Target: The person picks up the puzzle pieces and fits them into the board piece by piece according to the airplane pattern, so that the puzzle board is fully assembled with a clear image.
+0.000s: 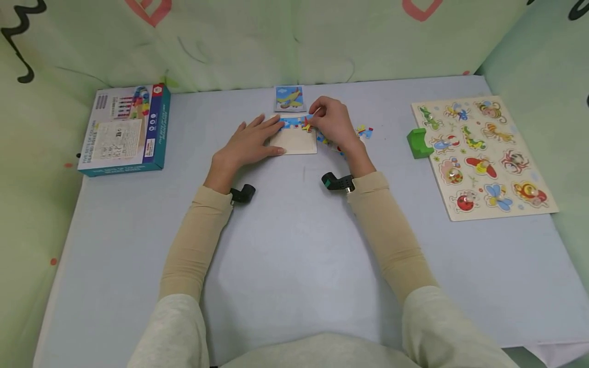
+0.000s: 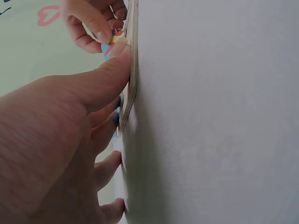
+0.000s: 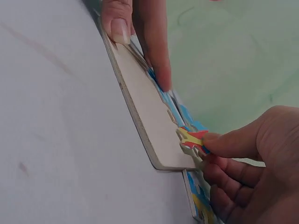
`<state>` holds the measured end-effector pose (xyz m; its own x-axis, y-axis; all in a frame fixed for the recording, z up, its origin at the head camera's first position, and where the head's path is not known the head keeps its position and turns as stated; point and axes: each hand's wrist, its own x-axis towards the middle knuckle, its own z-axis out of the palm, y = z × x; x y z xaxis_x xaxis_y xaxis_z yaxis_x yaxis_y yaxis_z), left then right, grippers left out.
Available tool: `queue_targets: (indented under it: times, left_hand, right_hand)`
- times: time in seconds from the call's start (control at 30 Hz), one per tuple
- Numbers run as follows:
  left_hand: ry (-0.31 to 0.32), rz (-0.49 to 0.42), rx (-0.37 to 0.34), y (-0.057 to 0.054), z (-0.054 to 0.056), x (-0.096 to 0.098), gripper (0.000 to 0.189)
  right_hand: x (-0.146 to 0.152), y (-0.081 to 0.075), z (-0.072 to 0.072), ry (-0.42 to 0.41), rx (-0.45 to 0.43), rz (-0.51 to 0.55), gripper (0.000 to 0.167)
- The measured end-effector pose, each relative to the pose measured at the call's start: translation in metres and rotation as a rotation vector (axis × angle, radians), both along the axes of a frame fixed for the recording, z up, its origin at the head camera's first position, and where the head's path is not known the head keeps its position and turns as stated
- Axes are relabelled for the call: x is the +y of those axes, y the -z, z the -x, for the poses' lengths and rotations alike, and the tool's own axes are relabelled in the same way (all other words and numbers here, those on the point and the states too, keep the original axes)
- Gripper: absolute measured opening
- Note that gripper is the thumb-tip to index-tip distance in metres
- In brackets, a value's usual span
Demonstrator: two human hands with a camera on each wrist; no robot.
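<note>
My right hand (image 1: 332, 121) pinches a yellow, red and blue jigsaw piece (image 3: 192, 138) between thumb and finger, tilted over the upper right of a wooden puzzle board (image 1: 294, 143). Blue joined pieces (image 1: 291, 122) line the board's far side; its near part is bare wood. With fingers spread, my left hand (image 1: 250, 140) rests across the board's left edge, its thumb (image 2: 110, 74) on the near left corner and a fingertip on the blue pieces. Loose jigsaw pieces (image 1: 365, 132) lie right of the board, some partly hidden beneath my right hand.
A small airplane picture card (image 1: 289, 98) lies just behind the board. At the left stands a boxed toy (image 1: 124, 130). A wooden insect peg puzzle (image 1: 488, 158) lies at the right, with a green block (image 1: 419, 143) at its left edge.
</note>
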<state>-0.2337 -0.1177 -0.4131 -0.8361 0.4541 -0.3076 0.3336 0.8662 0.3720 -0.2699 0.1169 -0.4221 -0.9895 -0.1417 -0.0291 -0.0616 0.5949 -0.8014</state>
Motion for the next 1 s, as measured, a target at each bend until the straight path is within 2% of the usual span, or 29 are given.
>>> queue_targets:
  times: [0.2, 0.37, 0.6, 1.0]
  left_hand:
    - [0.0, 0.007, 0.007, 0.002, 0.001, 0.001, 0.077]
    - [-0.004, 0.009, 0.004, 0.002, 0.0, 0.003, 0.078]
    - [-0.002, 0.012, 0.015, 0.0, 0.0, 0.003, 0.078]
    - [0.001, -0.001, 0.012, -0.002, -0.002, 0.001, 0.078]
  right_hand:
    - [-0.009, 0.004, 0.001, 0.071, 0.021, -0.032, 0.017]
    - [-0.015, 0.0, 0.0, 0.121, -0.004, -0.095, 0.021]
    - [-0.021, -0.004, -0.001, 0.144, -0.012, -0.161, 0.019]
    - [-0.025, 0.001, -0.004, 0.151, 0.033, -0.161, 0.016]
